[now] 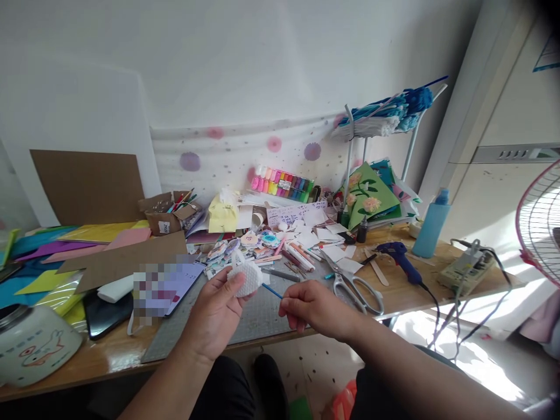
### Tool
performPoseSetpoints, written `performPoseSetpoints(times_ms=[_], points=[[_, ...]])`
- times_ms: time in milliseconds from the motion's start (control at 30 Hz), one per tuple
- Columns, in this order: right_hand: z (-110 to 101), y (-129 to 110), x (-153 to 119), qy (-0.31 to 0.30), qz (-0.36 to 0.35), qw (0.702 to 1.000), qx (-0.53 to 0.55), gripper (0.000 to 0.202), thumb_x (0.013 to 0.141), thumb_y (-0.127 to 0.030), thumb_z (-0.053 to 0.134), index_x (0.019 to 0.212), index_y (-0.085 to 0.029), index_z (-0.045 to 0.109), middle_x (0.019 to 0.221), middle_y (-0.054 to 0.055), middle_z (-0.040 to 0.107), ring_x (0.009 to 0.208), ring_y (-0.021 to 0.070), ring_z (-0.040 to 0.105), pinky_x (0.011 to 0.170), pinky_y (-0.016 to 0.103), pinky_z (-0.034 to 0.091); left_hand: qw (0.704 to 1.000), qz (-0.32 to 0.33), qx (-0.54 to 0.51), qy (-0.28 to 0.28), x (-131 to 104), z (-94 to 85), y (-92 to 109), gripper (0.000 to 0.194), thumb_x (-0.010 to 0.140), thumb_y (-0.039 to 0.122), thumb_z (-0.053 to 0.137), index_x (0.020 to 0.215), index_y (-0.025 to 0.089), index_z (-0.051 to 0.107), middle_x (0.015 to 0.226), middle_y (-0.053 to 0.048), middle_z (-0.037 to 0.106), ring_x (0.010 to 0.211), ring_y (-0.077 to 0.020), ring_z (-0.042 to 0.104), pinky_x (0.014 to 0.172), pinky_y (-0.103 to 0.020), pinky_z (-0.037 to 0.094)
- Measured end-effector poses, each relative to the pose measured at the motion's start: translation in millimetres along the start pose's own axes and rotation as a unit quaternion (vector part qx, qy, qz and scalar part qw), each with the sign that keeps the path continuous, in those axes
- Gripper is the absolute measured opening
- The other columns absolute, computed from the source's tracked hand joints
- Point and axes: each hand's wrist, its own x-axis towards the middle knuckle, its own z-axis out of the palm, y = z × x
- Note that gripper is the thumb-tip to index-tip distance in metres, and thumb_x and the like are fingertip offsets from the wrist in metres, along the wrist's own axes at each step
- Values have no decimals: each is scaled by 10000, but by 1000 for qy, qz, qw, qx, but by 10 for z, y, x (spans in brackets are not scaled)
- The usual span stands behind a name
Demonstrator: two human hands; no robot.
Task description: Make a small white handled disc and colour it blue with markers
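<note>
Just above the desk's front edge, my left hand pinches a small white round piece with a bumpy, textured surface. A white loop stands up from its top edge. My right hand is closed on a thin blue stick. The stick's far end reaches the right edge of the white piece; whether it goes into it or only touches it I cannot tell. Beneath both hands lies a grey cutting mat. Behind them is a heap of paper cutouts, and several markers lie close by.
Large scissors lie right of my right hand, beyond them a blue glue gun, a blue bottle and a power strip with cables. Leftward are a tablet, a black phone and a pale jar. A fan stands far right.
</note>
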Motion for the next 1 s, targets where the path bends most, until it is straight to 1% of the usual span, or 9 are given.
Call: performPoseSetpoints(times_ms=[133, 267, 400, 533, 600, 700, 800, 867, 1000], points=[[-25, -5, -12, 7, 11, 999, -35, 216, 846, -217, 507, 656, -168, 597, 506, -25, 527, 442, 94, 476, 458, 213, 390, 999, 13, -10, 38, 86, -130, 29, 194, 633, 158, 842, 782, 183, 721, 868, -9, 730, 789, -138, 665, 641, -200, 591], [-34, 33, 6, 31, 8, 997, -68, 183, 837, -237, 534, 697, -160, 623, 543, -16, 558, 442, 90, 466, 437, 204, 366, 999, 22, -10, 45, 108, -203, 42, 194, 612, 182, 855, 746, 192, 715, 863, -6, 732, 795, -145, 664, 627, -202, 593], [-1, 58, 45, 65, -7, 994, -88, 213, 838, -262, 545, 675, -151, 624, 602, 0, 583, 510, 95, 507, 503, 205, 401, 999, 34, 4, 17, 93, -218, 27, 191, 635, 212, 845, 773, 213, 712, 844, 14, 721, 792, -133, 650, 669, -199, 578], [27, 77, 122, 94, -5, 990, -108, 199, 863, -262, 493, 872, -167, 668, 577, -21, 567, 490, 100, 484, 494, 207, 382, 999, 34, 38, -20, 100, -220, -59, 202, 692, 246, 809, 864, 208, 711, 841, 5, 709, 776, -127, 633, 709, -201, 546], [24, 96, 175, 108, -6, 985, -131, 190, 851, -235, 495, 906, -173, 667, 551, -30, 556, 489, 106, 465, 508, 219, 360, 997, 25, 62, -34, 103, -223, -124, 204, 713, 254, 794, 889, 201, 705, 849, -2, 709, 764, -124, 624, 711, -196, 525], [5, 136, 251, 121, -9, 978, -169, 137, 795, -156, 510, 779, -174, 645, 573, -24, 559, 534, 115, 457, 555, 240, 335, 994, 9, 100, -46, 104, -234, -223, 223, 721, 261, 790, 913, 190, 701, 869, -7, 709, 774, -124, 613, 728, -194, 495], [-13, 177, 298, 123, -5, 975, -186, 161, 721, -74, 490, 687, -176, 610, 606, -17, 553, 597, 132, 462, 582, 253, 316, 990, -2, 133, -44, 105, -249, -304, 269, 712, 281, 796, 942, 185, 696, 892, -10, 707, 824, -138, 607, 772, -206, 474], [-20, 200, 313, 122, 4, 976, -181, 183, 674, -41, 480, 659, -176, 603, 597, -18, 542, 610, 136, 458, 587, 255, 311, 988, -6, 148, -41, 111, -254, -334, 290, 707, 309, 795, 951, 191, 689, 888, -7, 704, 833, -144, 601, 780, -216, 467], [-51, 238, 332, 128, 44, 982, -129, 218, 606, -24, 460, 643, -177, 611, 526, -33, 519, 535, 123, 443, 534, 241, 309, 983, -15, 174, -57, 149, -282, -321, 326, 702, 355, 778, 965, 190, 681, 913, -24, 700, 855, -175, 607, 773, -246, 471]])
